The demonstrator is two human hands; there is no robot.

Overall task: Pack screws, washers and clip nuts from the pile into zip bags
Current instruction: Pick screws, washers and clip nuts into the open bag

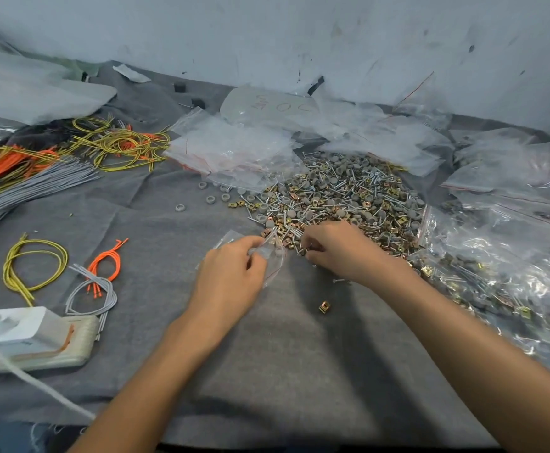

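Left hand (234,273) pinched on a small clear red-striped zip bag (268,256), mouth turned toward the supply for short transfers. Right hand (335,250) curled at the near edge of the mixed pile of screws, grey washers and brass clip nuts (342,194) on the grey-clothed tabletop (283,371), fingers closed, apparently on picked parts.

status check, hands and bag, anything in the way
Left hand pinching small zip bag open. Right hand picking at pile edge. One clip nut stray on cloth, nothing blocking.
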